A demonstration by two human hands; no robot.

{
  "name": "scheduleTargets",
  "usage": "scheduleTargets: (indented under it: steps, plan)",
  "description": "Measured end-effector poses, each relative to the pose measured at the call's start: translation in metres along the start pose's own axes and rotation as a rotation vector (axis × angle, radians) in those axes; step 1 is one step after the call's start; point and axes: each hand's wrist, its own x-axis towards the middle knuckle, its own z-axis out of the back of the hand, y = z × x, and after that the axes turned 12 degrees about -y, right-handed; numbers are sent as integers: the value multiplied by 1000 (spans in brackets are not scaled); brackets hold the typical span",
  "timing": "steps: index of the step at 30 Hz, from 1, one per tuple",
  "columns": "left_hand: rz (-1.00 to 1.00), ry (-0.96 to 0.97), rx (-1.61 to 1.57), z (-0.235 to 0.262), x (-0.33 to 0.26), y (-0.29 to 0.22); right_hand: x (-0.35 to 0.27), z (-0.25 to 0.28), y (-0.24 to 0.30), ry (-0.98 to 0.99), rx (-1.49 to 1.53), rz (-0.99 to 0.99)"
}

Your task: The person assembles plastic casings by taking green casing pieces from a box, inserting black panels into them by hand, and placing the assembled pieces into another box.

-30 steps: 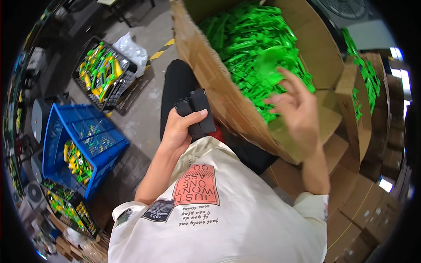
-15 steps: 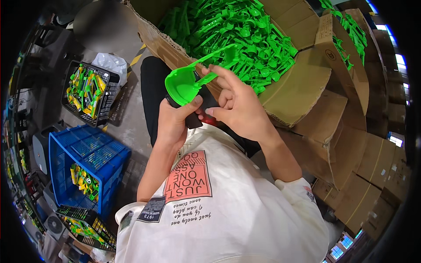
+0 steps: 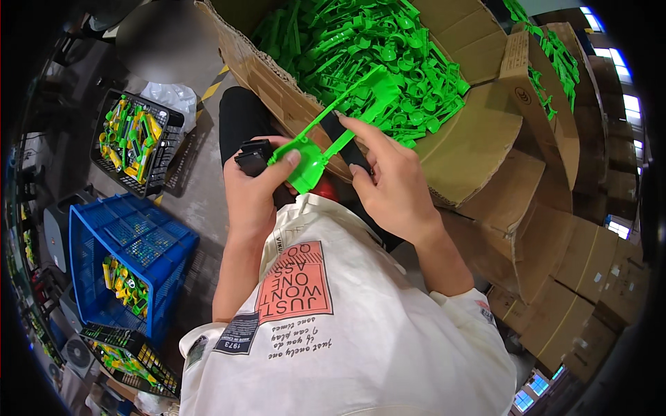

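Note:
A bright green moulded plastic part (image 3: 305, 165) with a scoop-like end is pinched in my left hand (image 3: 253, 197), the thumb pressing on its cupped face. Two long bars run from that end to a second broad green end (image 3: 383, 87). A black block-shaped thing (image 3: 255, 157) also sits at my left hand, beside the scoop; its kind is unclear. My right hand (image 3: 395, 177) is by the bars with index finger stretched across and thumb apart. Whether that finger touches the bar, I cannot tell.
Ahead, a large cardboard box (image 3: 479, 128) holds a heap of green plastic parts (image 3: 374, 41). To my left are a black crate (image 3: 163, 149) and a blue crate (image 3: 135, 232), both containing green and yellow pieces. Stacked cartons (image 3: 576, 277) stand at right.
The green part has turned and shifted right, its far end now further over the box. The black block has swung from below the part to its left side.

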Motion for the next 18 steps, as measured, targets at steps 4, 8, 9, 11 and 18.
scheduleTargets:
  steps: [4,8,9,11,18]
  plan:
    - [-25,-236,-97,0,11,11,3,14,12,120,126,-194]
    - [11,-200,-66,6,16,9,3,18,6,74,330,-279]
    - [25,-180,-71,8,17,10,3,16,3,76,327,-279]
    - [10,-183,-63,9,16,14,2,10,-4,10,484,-288]
    - [34,-155,-82,11,11,19,13,-8,-7,-151,667,-260]
